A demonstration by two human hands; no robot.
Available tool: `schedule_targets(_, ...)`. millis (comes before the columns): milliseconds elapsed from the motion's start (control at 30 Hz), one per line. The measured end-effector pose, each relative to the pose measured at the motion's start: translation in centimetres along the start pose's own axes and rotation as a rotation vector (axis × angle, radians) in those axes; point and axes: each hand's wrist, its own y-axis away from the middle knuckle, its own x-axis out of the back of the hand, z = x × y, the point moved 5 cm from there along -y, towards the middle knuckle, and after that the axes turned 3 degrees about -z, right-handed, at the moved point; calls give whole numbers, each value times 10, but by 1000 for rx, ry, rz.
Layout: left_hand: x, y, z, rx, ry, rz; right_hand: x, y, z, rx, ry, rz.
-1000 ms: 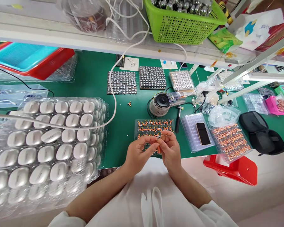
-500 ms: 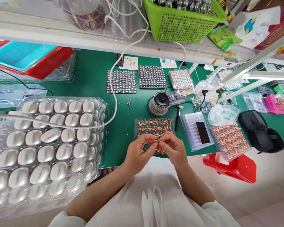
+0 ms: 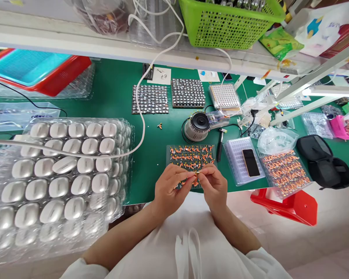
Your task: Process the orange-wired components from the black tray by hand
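Note:
My left hand [image 3: 173, 186] and my right hand [image 3: 214, 185] meet fingertip to fingertip over the near part of a tray [image 3: 168, 152] on the green bench. Between both pinches sits a small orange flexible circuit piece [image 3: 196, 180] with a yellowish end, partly covered by the fingers. The tray holds rows of similar orange pieces, its near rows hidden behind my hands. One loose orange piece [image 3: 159, 126] lies on the bench beyond the tray, to the left.
Stacked clear trays of silvery cases [image 3: 37, 188] fill the left side. A round grey device [image 3: 197, 126], a hammer [image 3: 220, 145], and a phone [image 3: 250, 162] on clear trays stand to the right. A white cable [image 3: 144, 124] hangs from the shelf, which bears a green basket [image 3: 229, 27].
The fingertips have shifted slightly on the small orange piece, and my hands sit a little farther apart. The whole view has moved slightly.

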Motion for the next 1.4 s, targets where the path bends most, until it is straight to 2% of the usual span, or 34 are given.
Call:
schedule_targets(200, -4, 1, -11, 133, 121, -68, 0, 0, -6, 62, 89, -52)
schedule_targets(367, -6, 1, -24, 293, 283, -216, 1, -1, -8, 114, 104, -121)
schedule_targets(533, -3, -5, -24, 308, 331, -382, 2, -5, -9, 110, 146, -261)
schedule_targets(600, -1, -8, -23, 319, 325, -464, 3, -6, -7, 64, 144, -306)
schedule_targets(667, -1, -9, -22, 339, 375, -571, 3, -7, -2, -41, 74, -373)
schedule_targets(733, -6, -5, -25, 402, 511, -700, 0, -6, 5, -181, -55, -482)
schedule_targets(800, -14, 1, -29, 530, 705, -803, -3, -4, 12, -308, -195, -588)
schedule_targets(867, -23, 8, -36, 682, 870, -803, -5, -3, 19, -390, -302, -651)
schedule_targets(933, -31, 13, -41, 779, 945, -739, -3, -3, 28, -435, -367, -666)
schedule_targets(1033, -43, 17, -43, 805, 939, -702, 4, -1, 43, -485, -428, -661)
schedule_targets(1167, -62, 17, -45, 720, 778, -708, 25, -2, 63, -503, -390, -571)
schedule_targets(1267, -82, 17, -65, 595, 439, -666, 60, -3, 84, -439, -148, -359)
schedule_targets(1333, -102, 23, -84, 531, 179, -726, 91, 1, 101, -397, 101, -188)
schedule_targets(1400, -125, 34, -105, 534, 103, -779, 123, 12, 123, -395, 362, -40)
